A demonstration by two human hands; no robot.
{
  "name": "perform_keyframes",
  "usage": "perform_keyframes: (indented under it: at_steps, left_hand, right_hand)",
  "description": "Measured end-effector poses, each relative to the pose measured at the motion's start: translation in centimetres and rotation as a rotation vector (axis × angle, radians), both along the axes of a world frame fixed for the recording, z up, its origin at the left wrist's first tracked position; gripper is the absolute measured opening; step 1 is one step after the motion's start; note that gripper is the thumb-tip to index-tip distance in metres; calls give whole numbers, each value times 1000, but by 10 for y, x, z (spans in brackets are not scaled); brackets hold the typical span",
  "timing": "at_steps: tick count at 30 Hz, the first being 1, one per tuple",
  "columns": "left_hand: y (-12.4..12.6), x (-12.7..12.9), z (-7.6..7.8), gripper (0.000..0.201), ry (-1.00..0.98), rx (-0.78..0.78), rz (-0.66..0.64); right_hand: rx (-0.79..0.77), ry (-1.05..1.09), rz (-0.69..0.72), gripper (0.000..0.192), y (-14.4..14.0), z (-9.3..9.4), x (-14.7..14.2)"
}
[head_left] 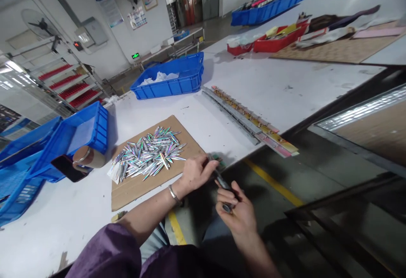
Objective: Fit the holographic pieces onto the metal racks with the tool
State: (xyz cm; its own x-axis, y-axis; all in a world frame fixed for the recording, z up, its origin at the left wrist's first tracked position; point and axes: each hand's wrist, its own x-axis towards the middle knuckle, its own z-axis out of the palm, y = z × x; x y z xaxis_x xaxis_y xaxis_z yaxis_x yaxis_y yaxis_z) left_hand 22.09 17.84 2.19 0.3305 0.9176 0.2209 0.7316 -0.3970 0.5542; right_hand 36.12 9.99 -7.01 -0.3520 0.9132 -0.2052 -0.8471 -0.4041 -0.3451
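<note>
My right hand (pixel 236 210) is wrapped round a dark hand tool (pixel 223 181) with a rounded handle end, held over the table's front edge. The tool's exact kind is hard to make out. My left hand (pixel 196 172) is closed at the tool's far end, its thumb and fingers together; whatever they hold is hidden. A small green thing (pixel 218 161) shows just beyond my left fingertips. Left of that hand, a heap of shiny, iridescent silver pointed pieces (pixel 152 151) lies on a cardboard sheet (pixel 127 197).
Metal and yellowish strips (pixel 234 115) lie to the right, overhanging the table edge. A blue crate (pixel 171 85) holds white material. At left are blue crates (pixel 101 126), a mug (pixel 95 158) and a phone (pixel 68 168). Red trays (pixel 269 45) stand farther back.
</note>
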Motion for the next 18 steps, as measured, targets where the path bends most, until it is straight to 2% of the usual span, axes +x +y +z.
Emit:
perform_keyframes:
  at_steps: [4,7,9,12,15,18]
  left_hand:
    - [2,10,-6,28,40,34,11]
    - [-1,-5,-1,15,36,29,-41]
    - [-2,-31,9,14,127,57,37]
    - [3,-83,28,20,433,49,267]
    - [15,-128,39,26,695,-40,201]
    - [25,-153,41,27,718,-99,82]
  right_hand:
    - [-99,-26,42,28,6,2,11]
    - [-173,-94,60,28,-1,-1,17]
    - [-181,-184,37,28,-12,-6,24]
    - [-166,-286,-19,30,-32,-14,31]
    - [-171,-316,-79,32,-48,-18,26]
    - [-145,-285,-102,28,-54,-14,10]
